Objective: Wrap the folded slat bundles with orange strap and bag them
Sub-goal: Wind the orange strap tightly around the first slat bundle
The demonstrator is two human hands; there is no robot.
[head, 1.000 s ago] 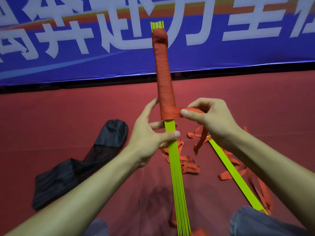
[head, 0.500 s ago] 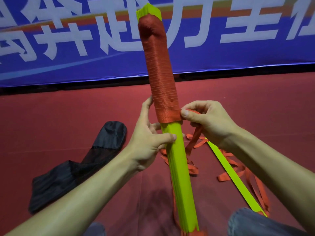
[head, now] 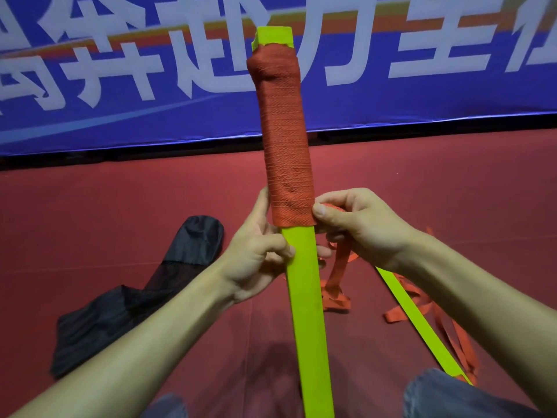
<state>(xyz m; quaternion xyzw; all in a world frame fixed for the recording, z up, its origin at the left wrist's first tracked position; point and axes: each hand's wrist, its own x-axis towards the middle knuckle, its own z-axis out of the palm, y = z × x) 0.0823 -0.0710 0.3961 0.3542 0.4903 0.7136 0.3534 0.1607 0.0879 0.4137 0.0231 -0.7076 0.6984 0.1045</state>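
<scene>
The left hand (head: 256, 260) and the right hand (head: 364, 230) were bare. The right thumb showed a short, evenly trimmed nail. The left forearm (head: 144, 336), running off toward 8 o'clock, and the right forearm (head: 470, 294), running off toward 4 o'clock, were uncovered as far as the frame showed them. Faded blue-grey denim covered the legs. The right knee (head: 452, 396) sat at 5 o'clock with softly creased cloth, and a smaller, blurred patch of the left knee (head: 164, 407) sat at 7 o'clock.
</scene>
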